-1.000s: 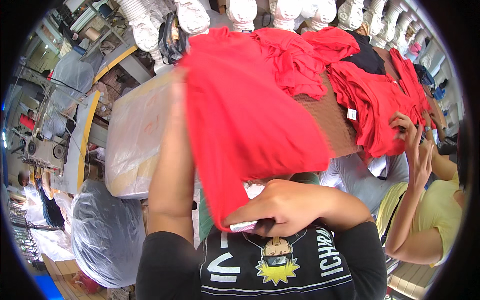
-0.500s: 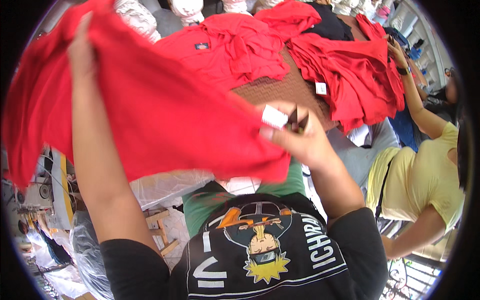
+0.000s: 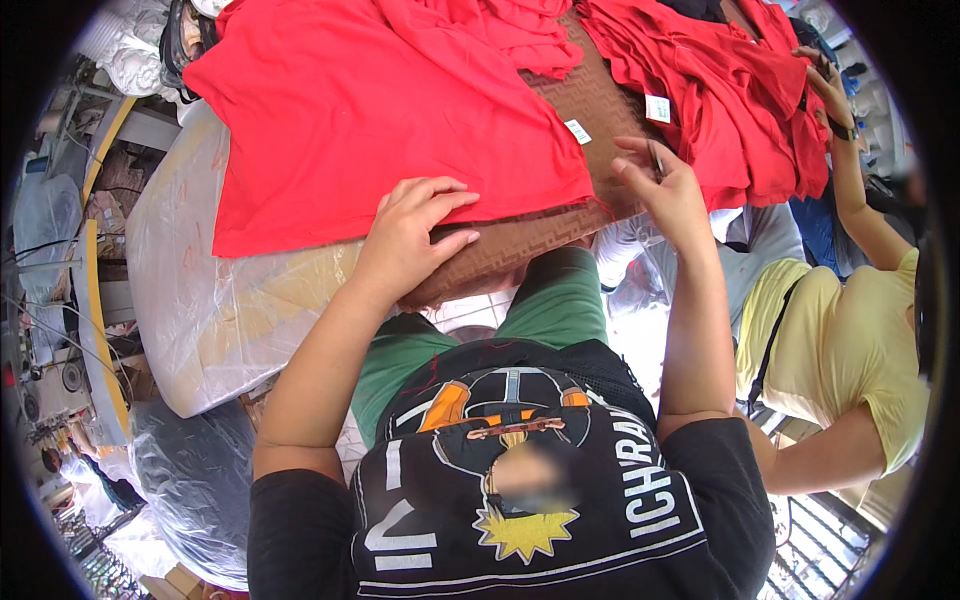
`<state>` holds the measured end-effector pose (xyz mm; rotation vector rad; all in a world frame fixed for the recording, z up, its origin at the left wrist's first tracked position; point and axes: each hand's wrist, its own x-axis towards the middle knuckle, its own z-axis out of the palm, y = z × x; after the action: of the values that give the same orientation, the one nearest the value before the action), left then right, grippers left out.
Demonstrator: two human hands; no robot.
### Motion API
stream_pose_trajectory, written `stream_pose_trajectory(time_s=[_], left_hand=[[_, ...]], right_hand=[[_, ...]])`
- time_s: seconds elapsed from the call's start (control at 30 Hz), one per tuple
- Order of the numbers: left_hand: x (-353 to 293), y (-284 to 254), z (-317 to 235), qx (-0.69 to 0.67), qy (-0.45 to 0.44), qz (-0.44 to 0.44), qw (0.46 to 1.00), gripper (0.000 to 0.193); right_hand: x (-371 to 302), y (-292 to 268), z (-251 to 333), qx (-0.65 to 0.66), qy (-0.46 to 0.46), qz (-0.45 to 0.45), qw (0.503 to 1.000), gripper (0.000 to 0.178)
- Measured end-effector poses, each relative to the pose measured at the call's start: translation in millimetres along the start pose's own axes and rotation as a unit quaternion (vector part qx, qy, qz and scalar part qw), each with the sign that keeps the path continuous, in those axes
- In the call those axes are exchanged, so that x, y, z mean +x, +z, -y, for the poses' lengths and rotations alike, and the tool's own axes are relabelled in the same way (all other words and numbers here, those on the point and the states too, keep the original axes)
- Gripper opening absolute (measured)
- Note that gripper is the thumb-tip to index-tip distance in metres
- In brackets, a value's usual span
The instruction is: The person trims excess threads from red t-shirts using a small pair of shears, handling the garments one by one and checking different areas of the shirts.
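Seemingly steadied at its hem by the left grip (image 3: pixel 408 230), loosely wide, the cloth (image 3: pixel 370 125) is spread along the near edge of the tabletop (image 3: pixel 500 254); past its right corner, a dark tool (image 3: pixel 656 161) is held in the right grip (image 3: pixel 674 194).

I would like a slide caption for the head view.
Left hand at the near edge of a spread red garment, right hand holding a small dark tool.
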<state>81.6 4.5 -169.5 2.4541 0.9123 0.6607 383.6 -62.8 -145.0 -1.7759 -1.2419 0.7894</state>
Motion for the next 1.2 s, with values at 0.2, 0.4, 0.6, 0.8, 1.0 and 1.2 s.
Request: stream_pose_trajectory(time_s=[0.2, 0.4, 0.6, 0.8, 1.0, 1.2], left_hand=[[6.7, 9.6, 8.2, 0.009, -0.022, -0.041, 0.999, 0.02], [-9.9, 2.4, -64.1, -0.219, -0.008, -0.022, 0.976, 0.012], [-2.8, -17.0, -42.0, -0.11, -0.044, -0.138, 0.983, 0.016], [-35.2, -78.7, 33.7, 0.172, -0.171, -0.177, 0.954, 0.02], [-32.2, -57.9, -8.4, -0.028, -0.123, -0.172, 0.977, 0.02], [-16.5, 1.6, -31.9, -0.094, -0.084, -0.076, 0.989, 0.032]], right_hand=[[-13.9, 34.0, -2.6, -0.124, -0.161, -0.023, 0.979, 0.04], [-13.6, 16.9, 13.2, -0.081, -0.039, -0.099, 0.991, 0.032], [-22.8, 23.1, 32.9, -0.255, -0.177, -0.162, 0.937, 0.027], [-42.7, 37.6, 61.4, -0.131, -0.281, 0.096, 0.946, 0.023], [-36.6, 47.0, 66.1, -0.148, -0.235, 0.102, 0.955, 0.021], [-26.0, 72.5, 26.4, -0.199, -0.226, 0.119, 0.946, 0.022]])
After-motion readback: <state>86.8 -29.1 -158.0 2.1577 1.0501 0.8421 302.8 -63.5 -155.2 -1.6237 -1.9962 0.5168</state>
